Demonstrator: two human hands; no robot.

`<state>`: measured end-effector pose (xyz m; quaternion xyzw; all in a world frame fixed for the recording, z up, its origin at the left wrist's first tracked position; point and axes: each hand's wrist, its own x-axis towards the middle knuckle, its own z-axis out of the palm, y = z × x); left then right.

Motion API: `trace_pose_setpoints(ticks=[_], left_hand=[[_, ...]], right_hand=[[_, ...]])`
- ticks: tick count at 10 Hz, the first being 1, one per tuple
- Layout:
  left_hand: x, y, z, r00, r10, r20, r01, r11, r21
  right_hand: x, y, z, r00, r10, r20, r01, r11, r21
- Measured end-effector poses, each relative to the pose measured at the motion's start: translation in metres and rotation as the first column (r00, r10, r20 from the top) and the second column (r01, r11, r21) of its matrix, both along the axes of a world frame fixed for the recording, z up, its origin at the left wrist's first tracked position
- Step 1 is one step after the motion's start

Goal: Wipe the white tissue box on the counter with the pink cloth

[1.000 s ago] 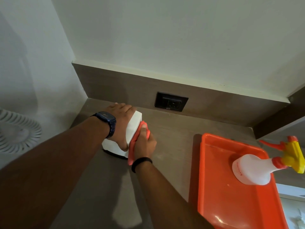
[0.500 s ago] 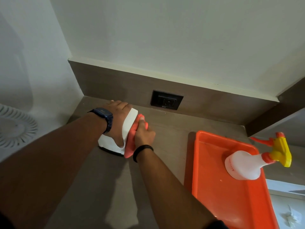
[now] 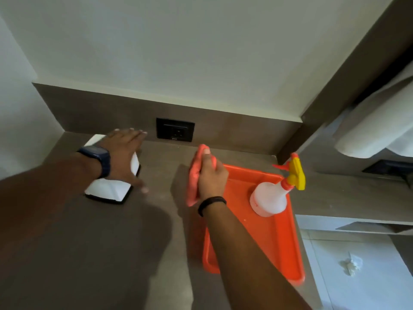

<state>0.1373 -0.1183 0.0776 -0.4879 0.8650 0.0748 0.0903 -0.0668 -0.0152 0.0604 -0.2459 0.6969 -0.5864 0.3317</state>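
The white tissue box (image 3: 107, 189) with a black base stands at the left of the brown counter (image 3: 111, 242), near the corner. My left hand (image 3: 125, 157) hovers over its top with fingers spread, thumb toward the counter; whether it touches the box I cannot tell. My right hand (image 3: 211, 175) holds the folded pink cloth (image 3: 194, 175) upright, well to the right of the box, at the left edge of the orange tray. The cloth is apart from the box.
An orange tray (image 3: 281, 249) lies on the right of the counter with a white spray bottle (image 3: 268, 198) with a yellow trigger standing in it. A black wall socket (image 3: 175, 129) sits in the backsplash. White rolled towels (image 3: 375, 128) hang at the right.
My right hand has pulled the pink cloth off the box's right side and moved it right, to the tray. My left hand has loosened from gripping the box and spread its fingers.
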Motion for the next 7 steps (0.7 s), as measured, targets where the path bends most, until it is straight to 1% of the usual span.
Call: trace_pose_setpoints(ticks=[1,2,3,4,5,6,7], left_hand=[[-0.058,0.042,-0.017,0.980,-0.086,-0.181,0.089,0.996,0.010],[-0.108,0.084,-0.047,0.949,-0.162,-0.269,0.193,0.977,0.090],[-0.136,0.106,-0.076,0.942,-0.231,-0.241,0.257,0.963,0.078],[-0.144,0.116,-0.096,0.943,-0.285,-0.173,0.299,0.953,0.055],[-0.142,0.119,-0.106,0.941,-0.313,-0.132,0.323,0.944,0.066],[-0.142,0.120,-0.111,0.943,-0.306,-0.133,0.315,0.947,0.061],[-0.142,0.119,-0.105,0.944,-0.302,-0.135,0.314,0.946,0.076]], right_hand=[[-0.043,0.027,-0.011,0.971,-0.043,-0.235,0.058,0.997,0.059],[-0.076,0.056,-0.037,0.898,0.088,-0.432,0.005,0.978,0.210],[-0.090,0.075,-0.071,0.691,0.335,-0.640,-0.098,0.921,0.377],[-0.094,0.086,-0.099,0.527,0.507,-0.683,-0.105,0.836,0.539],[-0.093,0.092,-0.114,0.413,0.630,-0.658,-0.117,0.753,0.647],[-0.093,0.091,-0.118,0.395,0.665,-0.634,-0.105,0.718,0.688],[-0.088,0.088,-0.107,0.455,0.606,-0.652,-0.081,0.758,0.647]])
